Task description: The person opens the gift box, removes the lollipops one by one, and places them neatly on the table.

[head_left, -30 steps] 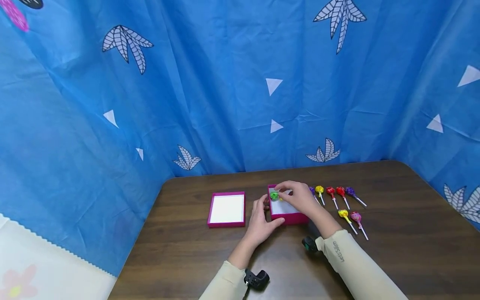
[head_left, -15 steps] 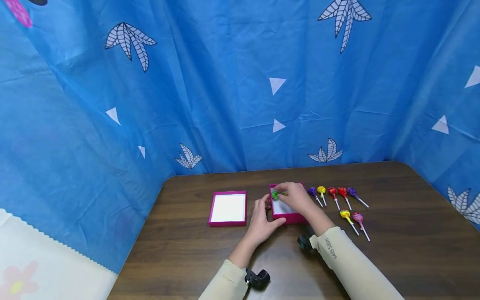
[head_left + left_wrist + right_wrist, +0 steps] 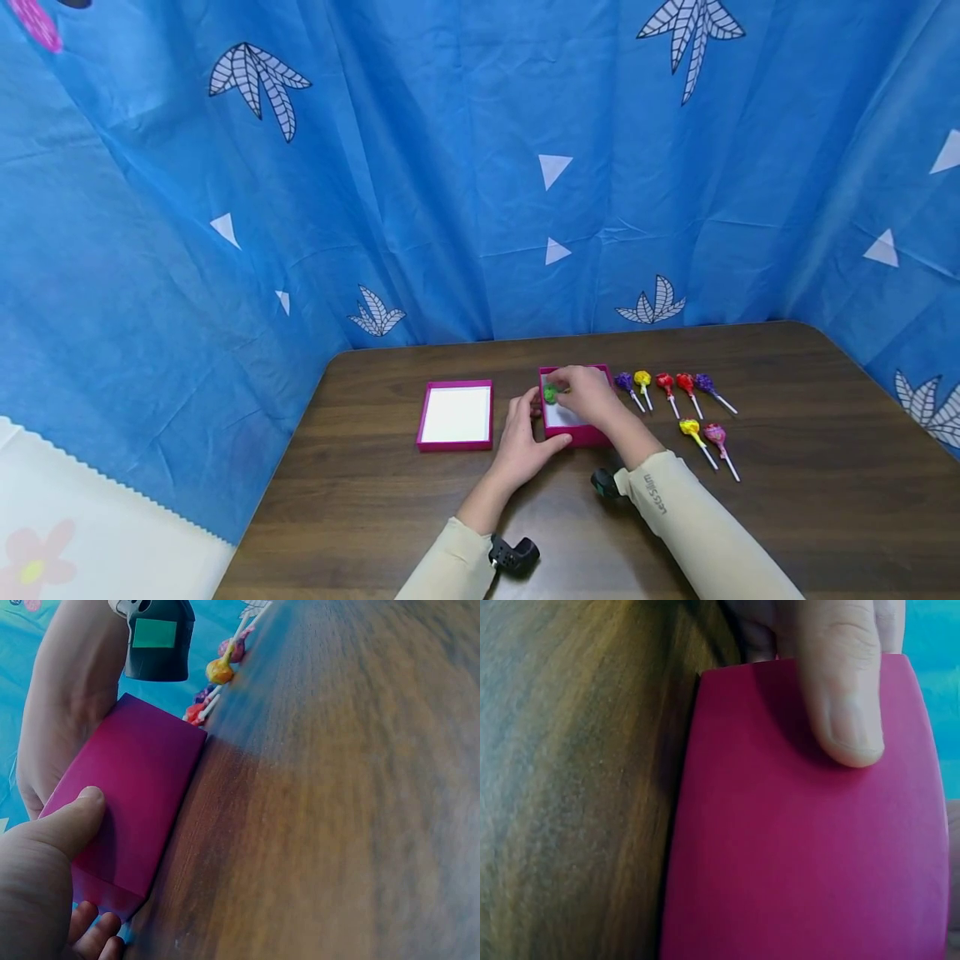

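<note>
A magenta box with a pale inside stands uncovered on the table. My left hand grips its near left corner; in the left wrist view the thumb lies on the front wall and the fingers wrap the side. In the right wrist view that same thumb presses the magenta wall. Reaching over the box, my right hand pinches a green-wrapped lollipop inside, near the left wall. The hand covers much of the box's interior and the lollipop's stick.
Left of the box lies a square magenta lid, its white inside facing up. To the right several wrapped lollipops rest on the wood, among them a red one, a yellow one and a pink one. A blue curtain hangs behind the table.
My right hand has shifted slightly within the box, and a yellow bit seen beside its fingers is now hidden. The left hand keeps its hold at the corner.
</note>
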`<state>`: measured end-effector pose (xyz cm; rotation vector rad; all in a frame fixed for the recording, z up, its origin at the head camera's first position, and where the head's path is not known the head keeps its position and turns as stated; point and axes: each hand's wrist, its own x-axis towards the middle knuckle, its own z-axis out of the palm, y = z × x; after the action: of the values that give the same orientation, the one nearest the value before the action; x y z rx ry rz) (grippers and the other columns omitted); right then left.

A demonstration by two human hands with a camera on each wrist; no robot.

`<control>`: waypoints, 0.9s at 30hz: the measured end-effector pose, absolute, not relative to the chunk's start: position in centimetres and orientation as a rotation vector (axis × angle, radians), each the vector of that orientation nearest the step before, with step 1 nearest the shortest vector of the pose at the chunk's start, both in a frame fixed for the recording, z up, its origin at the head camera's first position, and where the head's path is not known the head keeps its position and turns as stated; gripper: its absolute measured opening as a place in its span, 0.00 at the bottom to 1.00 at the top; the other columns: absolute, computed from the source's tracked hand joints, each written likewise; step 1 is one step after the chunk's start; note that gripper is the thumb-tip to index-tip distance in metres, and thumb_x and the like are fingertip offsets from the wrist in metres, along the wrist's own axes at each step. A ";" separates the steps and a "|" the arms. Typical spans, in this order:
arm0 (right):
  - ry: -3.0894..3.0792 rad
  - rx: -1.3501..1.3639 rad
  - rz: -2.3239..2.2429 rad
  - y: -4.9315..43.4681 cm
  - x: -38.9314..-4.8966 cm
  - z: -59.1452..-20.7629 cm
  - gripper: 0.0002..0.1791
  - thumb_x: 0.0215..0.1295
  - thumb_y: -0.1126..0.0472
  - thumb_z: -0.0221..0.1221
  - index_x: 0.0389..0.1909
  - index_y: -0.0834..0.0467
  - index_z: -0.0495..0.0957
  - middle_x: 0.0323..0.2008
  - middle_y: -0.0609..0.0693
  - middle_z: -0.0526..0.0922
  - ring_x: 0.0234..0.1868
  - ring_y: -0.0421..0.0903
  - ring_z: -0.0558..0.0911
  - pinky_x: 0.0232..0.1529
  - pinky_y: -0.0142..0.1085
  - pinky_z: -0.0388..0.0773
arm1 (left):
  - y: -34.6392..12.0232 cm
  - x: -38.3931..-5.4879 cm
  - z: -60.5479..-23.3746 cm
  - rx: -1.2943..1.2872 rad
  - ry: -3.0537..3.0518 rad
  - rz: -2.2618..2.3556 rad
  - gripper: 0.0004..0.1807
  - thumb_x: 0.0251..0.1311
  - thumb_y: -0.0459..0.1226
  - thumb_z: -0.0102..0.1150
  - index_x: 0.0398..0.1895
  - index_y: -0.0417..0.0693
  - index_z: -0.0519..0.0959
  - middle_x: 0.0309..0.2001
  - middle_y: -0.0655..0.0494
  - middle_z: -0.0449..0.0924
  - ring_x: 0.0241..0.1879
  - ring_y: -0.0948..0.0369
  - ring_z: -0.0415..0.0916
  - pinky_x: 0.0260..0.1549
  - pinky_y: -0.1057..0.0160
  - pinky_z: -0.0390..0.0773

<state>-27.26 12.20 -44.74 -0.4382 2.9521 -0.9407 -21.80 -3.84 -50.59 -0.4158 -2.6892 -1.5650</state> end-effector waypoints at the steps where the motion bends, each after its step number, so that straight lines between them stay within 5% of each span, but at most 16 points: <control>1: 2.952 -0.445 -0.922 12.1 -27.3 -44.7 0.19 0.59 0.66 0.68 0.53 0.59 0.84 0.48 0.58 0.87 0.48 0.55 0.85 0.55 0.52 0.80 | -3.9 -21.8 -50.6 -0.415 -2.689 -1.568 0.48 0.57 0.53 0.70 0.76 0.55 0.54 0.65 0.55 0.64 0.62 0.59 0.69 0.62 0.55 0.76; 8: 2.937 -0.475 -0.821 11.8 -27.4 -44.8 0.15 0.59 0.65 0.69 0.49 0.58 0.86 0.43 0.56 0.89 0.40 0.49 0.84 0.49 0.47 0.83 | -3.9 -21.8 -50.6 -0.400 -2.703 -1.575 0.48 0.57 0.54 0.70 0.76 0.58 0.53 0.65 0.56 0.63 0.63 0.60 0.67 0.63 0.55 0.75; 27: 2.906 -0.492 -0.835 11.9 -27.5 -45.2 0.13 0.59 0.66 0.69 0.46 0.58 0.87 0.44 0.54 0.89 0.39 0.46 0.83 0.48 0.45 0.83 | -4.0 -21.7 -50.4 -0.416 -2.698 -1.557 0.48 0.58 0.53 0.69 0.76 0.55 0.54 0.65 0.53 0.64 0.63 0.57 0.69 0.64 0.52 0.74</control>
<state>-27.47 11.86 -45.17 -0.4918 2.9058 -0.8350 -21.65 -3.96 -50.41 -0.4163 -2.6977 -1.5572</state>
